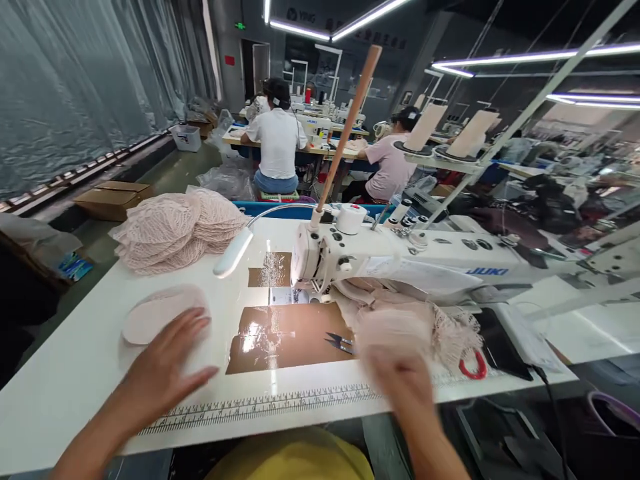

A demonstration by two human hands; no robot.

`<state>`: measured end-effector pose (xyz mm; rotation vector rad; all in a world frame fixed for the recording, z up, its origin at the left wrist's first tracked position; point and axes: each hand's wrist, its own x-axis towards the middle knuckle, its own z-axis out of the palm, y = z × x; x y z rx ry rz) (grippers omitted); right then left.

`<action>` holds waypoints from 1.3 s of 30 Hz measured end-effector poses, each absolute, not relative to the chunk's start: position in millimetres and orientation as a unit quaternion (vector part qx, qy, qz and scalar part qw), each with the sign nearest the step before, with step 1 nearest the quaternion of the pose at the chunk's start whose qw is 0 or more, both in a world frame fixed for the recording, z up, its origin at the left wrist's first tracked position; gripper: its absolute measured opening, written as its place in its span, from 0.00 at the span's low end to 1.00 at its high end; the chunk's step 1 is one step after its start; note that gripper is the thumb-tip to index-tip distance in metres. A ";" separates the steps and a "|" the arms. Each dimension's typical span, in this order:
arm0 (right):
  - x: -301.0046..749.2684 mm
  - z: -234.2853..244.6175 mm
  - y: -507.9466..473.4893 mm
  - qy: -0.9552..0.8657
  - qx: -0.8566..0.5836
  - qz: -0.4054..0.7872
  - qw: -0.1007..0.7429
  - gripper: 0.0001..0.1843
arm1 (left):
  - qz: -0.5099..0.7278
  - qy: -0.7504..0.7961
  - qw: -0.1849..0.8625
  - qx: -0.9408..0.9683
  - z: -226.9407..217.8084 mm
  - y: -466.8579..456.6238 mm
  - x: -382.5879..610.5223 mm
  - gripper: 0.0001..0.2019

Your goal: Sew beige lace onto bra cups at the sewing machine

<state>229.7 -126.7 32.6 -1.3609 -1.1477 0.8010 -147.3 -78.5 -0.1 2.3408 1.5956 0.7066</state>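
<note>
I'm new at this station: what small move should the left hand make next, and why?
Probably the left hand should close its fingers on the pale oval pad: they overlap its edge in view, with the thumb standing apart, while the right hand has a blurred pale piece at its fingers.

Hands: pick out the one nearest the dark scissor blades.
The right hand: it is just to the right of the dark blades, while the left hand is across the brown sheet, beside the pale oval piece.

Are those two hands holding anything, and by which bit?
The right hand seems to hold a pale piece by its near edge, though blur hides the exact grip. The left hand looks open, gripping nothing.
</note>
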 end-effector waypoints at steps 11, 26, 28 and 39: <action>172.5 38.6 -103.9 -0.710 -0.417 0.215 0.526 0.09 | 0.267 0.534 0.428 0.679 26.8 -90.5 -75.9 0.11; 156.0 17.4 -106.7 -0.475 -0.332 0.751 0.315 0.11 | 0.335 0.382 0.650 0.565 25.7 -107.1 -56.4 0.35; 157.7 11.6 -106.8 -0.443 -0.353 0.747 0.350 0.13 | 0.296 0.360 0.722 0.511 22.0 -108.4 -59.9 0.26; 158.0 -6.8 -104.0 -0.444 -0.424 0.667 0.422 0.20 | 0.502 0.434 0.704 0.254 9.9 -123.2 -40.1 0.09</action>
